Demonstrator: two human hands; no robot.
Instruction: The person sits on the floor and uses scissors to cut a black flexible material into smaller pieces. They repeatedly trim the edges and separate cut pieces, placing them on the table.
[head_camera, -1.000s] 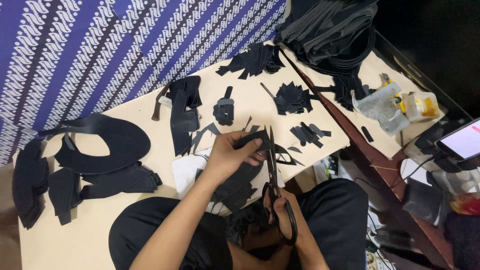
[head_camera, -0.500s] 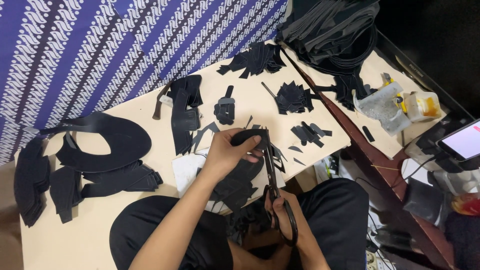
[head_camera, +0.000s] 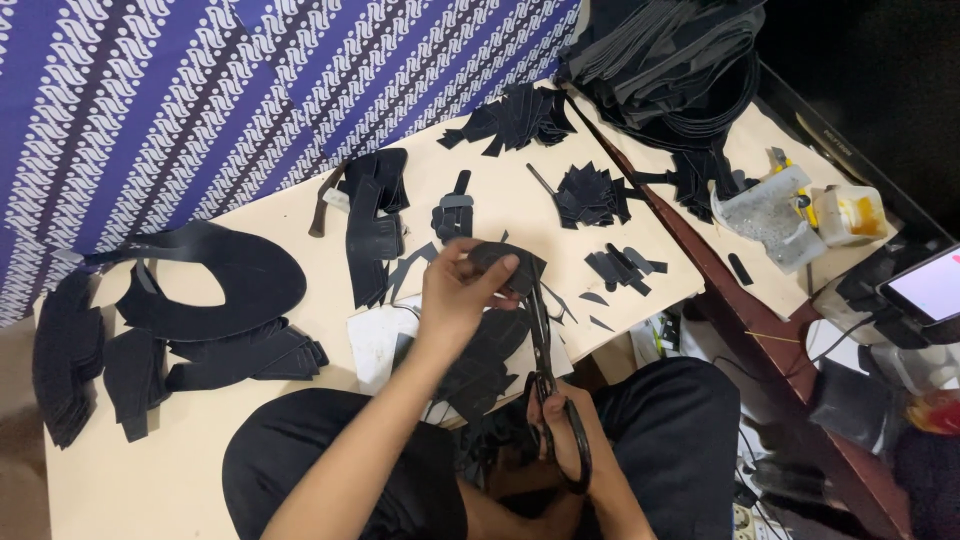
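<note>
Both hands work raised: left hand (head_camera: 455, 295) pinches a black piece (head_camera: 508, 265), right hand (head_camera: 562, 440) grips scissors (head_camera: 545, 375).

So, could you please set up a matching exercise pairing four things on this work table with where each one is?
Things:
1. long black scissors
2. small black material piece
3. pale plastic tub with orange contents
4. large curved black cut-out

Places:
A. pinched in the left hand
B. far right, on the second table
C. gripped by the right hand, blades at the small piece
D. left part of the pale tabletop

Pairs: 1-C, 2-A, 3-B, 4-D
</note>
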